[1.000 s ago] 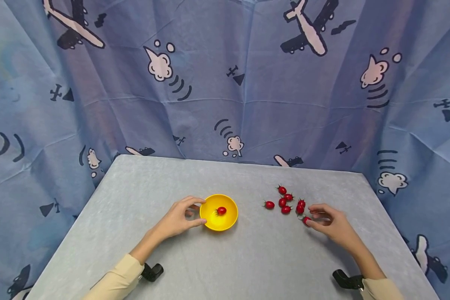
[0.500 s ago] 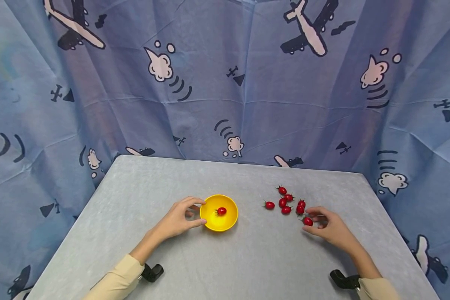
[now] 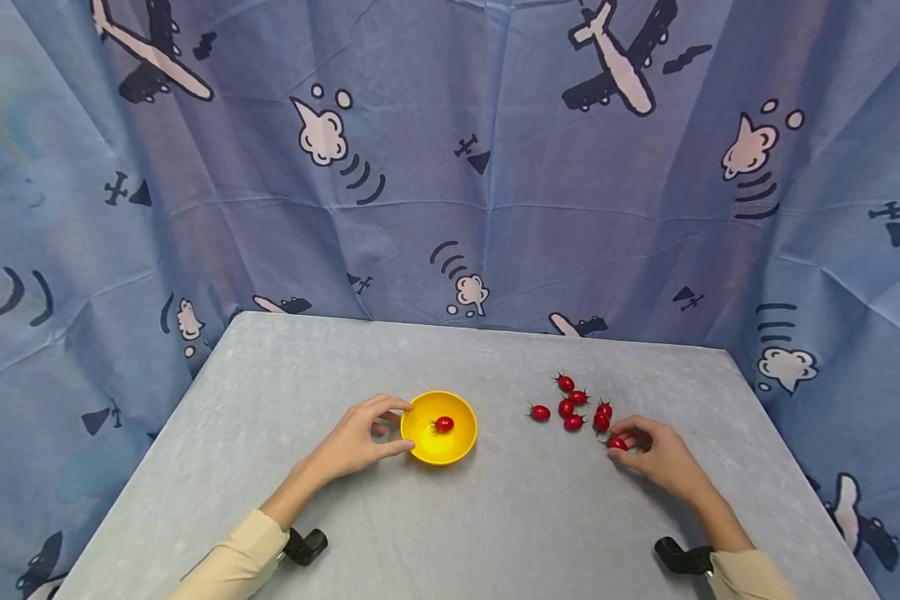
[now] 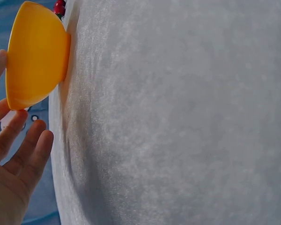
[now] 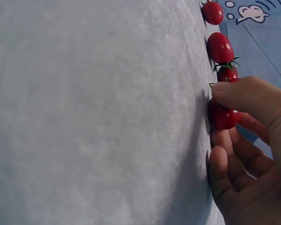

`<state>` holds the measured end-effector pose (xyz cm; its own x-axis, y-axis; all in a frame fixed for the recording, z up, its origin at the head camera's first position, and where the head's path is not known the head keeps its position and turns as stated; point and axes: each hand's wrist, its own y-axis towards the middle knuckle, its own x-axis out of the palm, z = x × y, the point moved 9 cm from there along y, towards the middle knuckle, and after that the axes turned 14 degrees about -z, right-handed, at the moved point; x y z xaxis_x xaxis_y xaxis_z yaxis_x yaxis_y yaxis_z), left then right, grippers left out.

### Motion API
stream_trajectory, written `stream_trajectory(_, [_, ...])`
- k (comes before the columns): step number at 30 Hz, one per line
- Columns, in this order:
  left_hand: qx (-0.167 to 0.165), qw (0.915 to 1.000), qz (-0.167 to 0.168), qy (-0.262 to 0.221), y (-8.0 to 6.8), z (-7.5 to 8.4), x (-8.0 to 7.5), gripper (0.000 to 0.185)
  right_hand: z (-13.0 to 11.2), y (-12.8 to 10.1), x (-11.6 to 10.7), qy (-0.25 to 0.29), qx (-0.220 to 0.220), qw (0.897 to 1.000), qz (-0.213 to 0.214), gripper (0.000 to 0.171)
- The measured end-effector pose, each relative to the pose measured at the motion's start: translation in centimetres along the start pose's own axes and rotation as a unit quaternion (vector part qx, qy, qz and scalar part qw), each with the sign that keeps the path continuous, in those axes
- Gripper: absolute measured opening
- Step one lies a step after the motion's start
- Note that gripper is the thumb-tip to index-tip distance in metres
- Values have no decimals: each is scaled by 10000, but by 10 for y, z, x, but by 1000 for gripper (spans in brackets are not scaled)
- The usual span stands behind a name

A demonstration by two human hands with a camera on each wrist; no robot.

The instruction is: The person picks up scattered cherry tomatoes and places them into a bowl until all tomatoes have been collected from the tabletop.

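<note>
A yellow bowl (image 3: 438, 427) stands on the grey table with one cherry tomato (image 3: 443, 424) inside. My left hand (image 3: 407, 427) holds the bowl's left rim between thumb and index finger; in the left wrist view the bowl (image 4: 35, 56) sits between those fingers (image 4: 19, 123). To the right lies a loose cluster of several cherry tomatoes (image 3: 570, 404). Just right of the cluster, my right hand (image 3: 618, 439) pinches one cherry tomato (image 3: 617, 444) at table level. In the right wrist view the thumb lies over this tomato (image 5: 222, 117) and the fingers curl below it, with other tomatoes (image 5: 220, 47) beyond.
The grey table cover (image 3: 495, 517) stretches broad and flat in front of the bowl and the tomatoes. A blue curtain with aeroplane prints (image 3: 450, 167) hangs close behind and on both sides. Black wrist-camera mounts (image 3: 303, 546) sit at the near edge.
My right hand's fingers have closed round the nearest tomato and drawn slightly towards me. The left hand and the bowl have stayed where they were.
</note>
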<state>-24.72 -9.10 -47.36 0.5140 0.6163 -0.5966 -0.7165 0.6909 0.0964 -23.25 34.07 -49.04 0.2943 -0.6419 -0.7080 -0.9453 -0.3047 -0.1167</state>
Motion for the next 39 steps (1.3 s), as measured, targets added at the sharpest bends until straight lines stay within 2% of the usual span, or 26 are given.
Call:
stream_trajectory(11, [-42,10000,-6,25,0,-1,0,51,0,-4,-8,29,-60,10000,36,32])
stream_trajectory(25, [-13,10000,-5,59,0,0,-1,51,-29,8,-30,1,-351,9993,112,35])
stream_trajectory(32, [-23,10000,-36,60,0,1,0,51,-42,18,-28,14,-438,9989,136,36])
stream_trajectory(39, [-35,10000,-49,-3,1,0,0,53,-51,25,-22,307,-623,9975,86,36])
